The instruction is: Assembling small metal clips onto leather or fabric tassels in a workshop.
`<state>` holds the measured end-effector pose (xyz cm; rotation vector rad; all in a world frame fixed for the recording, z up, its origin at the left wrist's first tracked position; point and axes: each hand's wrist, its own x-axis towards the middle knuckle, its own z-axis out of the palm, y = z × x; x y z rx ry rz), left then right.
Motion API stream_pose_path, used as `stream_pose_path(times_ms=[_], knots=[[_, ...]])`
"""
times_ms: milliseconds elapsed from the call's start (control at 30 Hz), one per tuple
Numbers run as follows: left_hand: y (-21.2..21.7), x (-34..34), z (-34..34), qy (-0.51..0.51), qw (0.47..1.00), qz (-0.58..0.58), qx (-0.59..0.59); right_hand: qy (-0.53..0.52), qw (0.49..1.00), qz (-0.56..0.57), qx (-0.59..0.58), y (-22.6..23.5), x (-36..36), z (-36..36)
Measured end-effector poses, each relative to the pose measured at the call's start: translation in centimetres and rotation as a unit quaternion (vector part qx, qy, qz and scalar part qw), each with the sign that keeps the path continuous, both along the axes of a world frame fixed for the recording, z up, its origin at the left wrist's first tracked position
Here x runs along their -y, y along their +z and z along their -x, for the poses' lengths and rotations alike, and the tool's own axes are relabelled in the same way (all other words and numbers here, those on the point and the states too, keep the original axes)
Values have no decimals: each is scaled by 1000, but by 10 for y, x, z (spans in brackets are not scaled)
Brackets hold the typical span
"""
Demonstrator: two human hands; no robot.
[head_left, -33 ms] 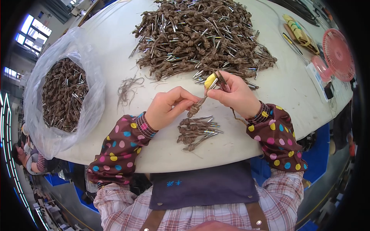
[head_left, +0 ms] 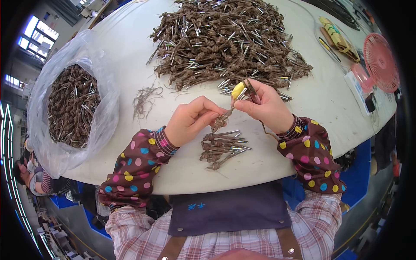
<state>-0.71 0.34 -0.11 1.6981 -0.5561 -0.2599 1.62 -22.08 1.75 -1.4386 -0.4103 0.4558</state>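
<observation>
Head view: I work at the white counter (head_left: 130, 65).
Left hand (head_left: 190, 121): my fingers (head_left: 212, 110) are clenched on the lower end of a brown knotted cord piece (head_left: 222, 120).
Right hand (head_left: 266, 106): my fingers grasp yellow-handled pliers (head_left: 242, 89), their tip at the cord's upper end.
Cord position: between both hands, above the small pile (head_left: 223, 147).
Change: nothing differs from the earlier frame.

A single head-worn fisheye view looks steeply down from close above the round white tabletop (head_left: 303, 108), facing forward across it. The person's own plaid-shirted chest (head_left: 225, 242) fills the lower edge, and straight lines bend toward the dark rim.
</observation>
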Motion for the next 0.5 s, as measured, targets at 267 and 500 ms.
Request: stream_pose_path(times_ms=[267, 500], knots=[[14, 4, -1, -102, 957, 153, -226, -41, 984, 30, 168, -15, 4, -6], [-1, 3, -3, -108, 977, 109, -148, -85, 943, 155, 283, 1, -2, 4]])
